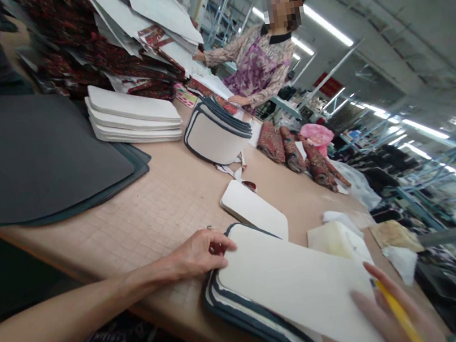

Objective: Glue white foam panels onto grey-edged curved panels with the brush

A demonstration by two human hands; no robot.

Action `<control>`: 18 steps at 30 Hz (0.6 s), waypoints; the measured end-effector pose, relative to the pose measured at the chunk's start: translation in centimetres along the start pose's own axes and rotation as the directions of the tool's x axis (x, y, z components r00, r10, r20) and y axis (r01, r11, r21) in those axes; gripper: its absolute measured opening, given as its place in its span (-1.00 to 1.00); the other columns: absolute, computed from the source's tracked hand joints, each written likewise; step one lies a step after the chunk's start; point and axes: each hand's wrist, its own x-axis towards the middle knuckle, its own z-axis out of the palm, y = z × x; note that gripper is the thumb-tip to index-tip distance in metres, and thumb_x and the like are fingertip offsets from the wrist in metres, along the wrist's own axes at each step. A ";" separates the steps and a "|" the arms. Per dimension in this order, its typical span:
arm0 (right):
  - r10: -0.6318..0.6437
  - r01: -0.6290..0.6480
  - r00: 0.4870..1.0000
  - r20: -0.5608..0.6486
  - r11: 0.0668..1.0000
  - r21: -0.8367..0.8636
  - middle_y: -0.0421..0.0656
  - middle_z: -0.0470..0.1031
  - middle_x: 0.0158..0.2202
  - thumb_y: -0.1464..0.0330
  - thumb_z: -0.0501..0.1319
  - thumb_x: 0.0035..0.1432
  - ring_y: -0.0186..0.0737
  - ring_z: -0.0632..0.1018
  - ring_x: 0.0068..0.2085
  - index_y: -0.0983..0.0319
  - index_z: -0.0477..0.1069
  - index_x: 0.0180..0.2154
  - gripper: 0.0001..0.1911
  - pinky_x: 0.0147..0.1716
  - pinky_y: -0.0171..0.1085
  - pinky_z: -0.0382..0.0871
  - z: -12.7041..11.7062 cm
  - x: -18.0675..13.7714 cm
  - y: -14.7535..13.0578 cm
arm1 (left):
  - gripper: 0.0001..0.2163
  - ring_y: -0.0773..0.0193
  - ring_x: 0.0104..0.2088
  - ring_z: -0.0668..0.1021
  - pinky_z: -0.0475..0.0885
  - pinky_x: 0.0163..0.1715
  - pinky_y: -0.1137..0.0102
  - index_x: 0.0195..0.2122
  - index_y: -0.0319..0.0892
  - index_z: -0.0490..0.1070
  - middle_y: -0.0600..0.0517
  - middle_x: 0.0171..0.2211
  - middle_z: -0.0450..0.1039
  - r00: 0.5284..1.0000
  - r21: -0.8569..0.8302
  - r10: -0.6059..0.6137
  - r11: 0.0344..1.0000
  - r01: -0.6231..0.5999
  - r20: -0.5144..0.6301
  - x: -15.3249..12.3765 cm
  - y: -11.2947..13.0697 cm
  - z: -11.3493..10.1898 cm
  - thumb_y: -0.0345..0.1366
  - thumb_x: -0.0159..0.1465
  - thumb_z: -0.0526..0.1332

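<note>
A cream board (296, 281) with rounded corners lies on top of a stack of dark sheets and pale boards (259, 320) near the front edge of the table. The fingers of my left hand (200, 253) are closed on its far left corner. My right hand (396, 306), smeared by motion, is at the board's right end. A thin yellow pen-like stick (396, 308) is tucked between its fingers, its kind too blurred to tell. A smaller white board (254, 207) lies just beyond the stack.
Large dark sheets (37, 154) cover the table's left side, beside stacked white boards (134, 113). Curved dark-edged boards (217, 129) stand farther back. Patterned fabric rolls (293, 150) and a pale block (336, 240) lie to the right. Another person (266, 56) works across the table (172, 202).
</note>
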 end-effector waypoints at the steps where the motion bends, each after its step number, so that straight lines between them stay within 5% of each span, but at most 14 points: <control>1: 0.033 -0.033 0.999 -0.014 0.999 -0.001 -0.20 0.43 -0.52 0.02 0.30 -0.18 -0.15 0.48 -0.48 0.23 0.25 0.08 -0.20 -0.54 -0.28 0.34 0.2 -0.1 -0.3 | -0.68 0.32 -0.40 0.41 0.33 -0.41 0.48 -0.23 -0.23 0.50 0.07 -0.42 0.35 1.000 0.011 -0.007 1.000 0.007 0.001 0.0 0.2 0.0 -0.42 -0.06 0.18; 13: -0.069 0.077 0.997 -0.044 0.971 0.228 -0.26 0.33 -0.54 0.15 0.27 -0.16 -0.30 0.37 -0.53 0.34 0.32 0.00 -0.32 -0.52 -0.31 0.29 3.3 -0.2 2.5 | -0.76 0.32 -0.32 0.46 0.36 -0.27 0.48 -0.23 -0.06 0.49 0.14 -0.37 0.43 0.991 0.094 -0.136 0.986 0.137 -0.018 0.5 1.2 -0.6 -0.24 0.05 0.22; 18: -0.072 0.080 0.997 -0.037 0.955 0.287 -0.23 0.33 -0.51 0.22 0.24 -0.10 -0.30 0.37 -0.51 0.34 0.31 0.01 -0.39 -0.50 -0.32 0.29 3.8 -0.3 3.5 | -0.67 0.30 -0.28 0.48 0.38 -0.21 0.46 -0.25 0.05 0.51 0.18 -0.36 0.45 0.977 0.134 -0.198 0.969 0.208 -0.085 0.6 0.6 -0.7 0.05 -0.01 0.28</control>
